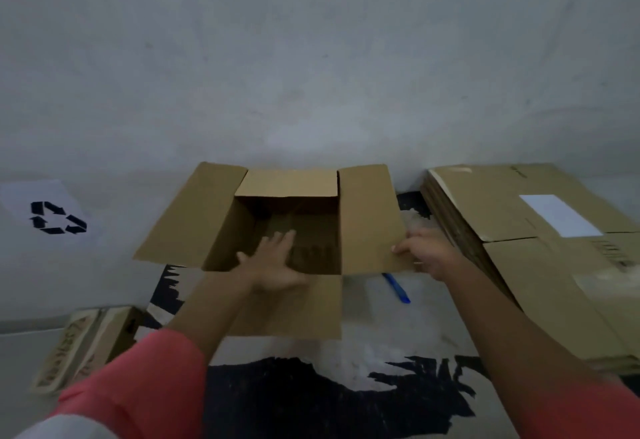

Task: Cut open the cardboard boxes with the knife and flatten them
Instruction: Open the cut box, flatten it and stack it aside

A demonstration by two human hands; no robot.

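One stack of flattened boxes lies at your right, and a smaller pile at lower left. Between them, one box sits upright on the floor with all four flaps spread. Your left hand reaches inside, fingers straight and apart. Your right hand pinches the right flap. One blue knife lies on the floor, partly under that flap.

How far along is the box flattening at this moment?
Done: a stack of flattened brown cardboard boxes lies at the right. In hand: the open brown cardboard box, top flaps spread; the left hand reaches inside with straight fingers, the right hand pinches its right flap. Left: this box is not yet flattened; the blue knife lies on the floor beside it.
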